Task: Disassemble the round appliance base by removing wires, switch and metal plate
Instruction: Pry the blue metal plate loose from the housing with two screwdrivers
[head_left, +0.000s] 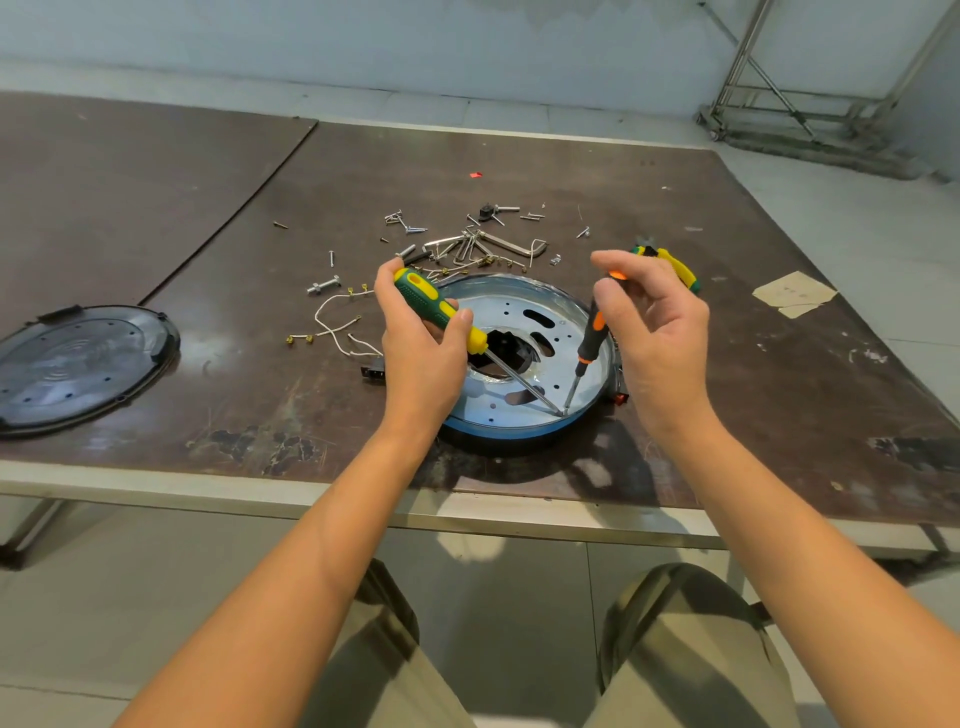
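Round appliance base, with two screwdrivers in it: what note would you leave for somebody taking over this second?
Left hand grips the green-yellow screwdriver; right hand pinches the orange-black screwdriver. Both tips meet at the metal plate near its front right edge.
Round base sits mid-table, plate in it.
Done: white wires lie on the table left of the base, screws behind it, black cover far left.
Left: pry the plate out; red switch sits at the base's right side, attachment unclear.

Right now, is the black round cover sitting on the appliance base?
No, the black round cover lies on the table well left of the appliance base, apart from it.
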